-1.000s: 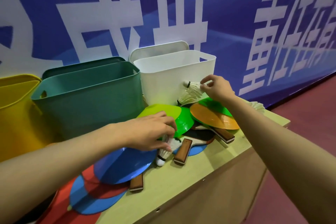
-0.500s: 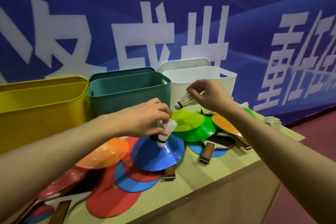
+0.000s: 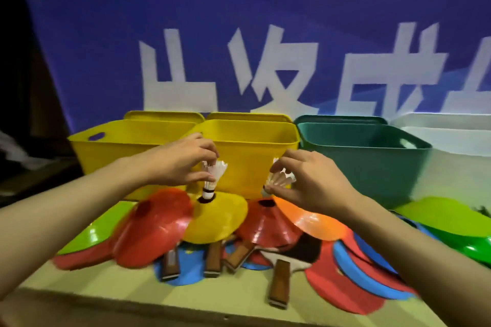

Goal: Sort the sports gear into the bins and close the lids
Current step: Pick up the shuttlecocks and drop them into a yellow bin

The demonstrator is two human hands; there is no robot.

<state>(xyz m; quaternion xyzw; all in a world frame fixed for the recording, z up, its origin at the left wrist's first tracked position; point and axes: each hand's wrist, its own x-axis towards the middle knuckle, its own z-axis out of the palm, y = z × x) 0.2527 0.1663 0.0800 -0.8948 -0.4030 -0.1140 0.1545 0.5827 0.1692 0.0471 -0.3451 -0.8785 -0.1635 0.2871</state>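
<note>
My left hand [image 3: 178, 160] pinches a white shuttlecock [image 3: 212, 176] by its feathers, cork end down, just above a yellow disc cone [image 3: 220, 220]. My right hand [image 3: 313, 180] holds a second white shuttlecock [image 3: 281, 179] in its fingertips. Both hands hover in front of the right-hand yellow bin [image 3: 252, 151]. Another yellow bin [image 3: 119, 146] stands to its left, a dark green bin [image 3: 366, 156] and a white bin [image 3: 457, 141] to its right. All bins are open, with their lids standing behind them.
Red [image 3: 154, 228], orange [image 3: 310, 220], green [image 3: 451, 218] and blue [image 3: 366, 255] disc cones lie piled on the wooden bench top [image 3: 132, 289], over several table tennis paddles with wooden handles [image 3: 279, 284]. A blue banner with white characters hangs behind the bins.
The view swung left, bringing the two yellow bins to the middle. Both hands carried their shuttlecocks leftward, from in front of the green and white bins to the yellow one.
</note>
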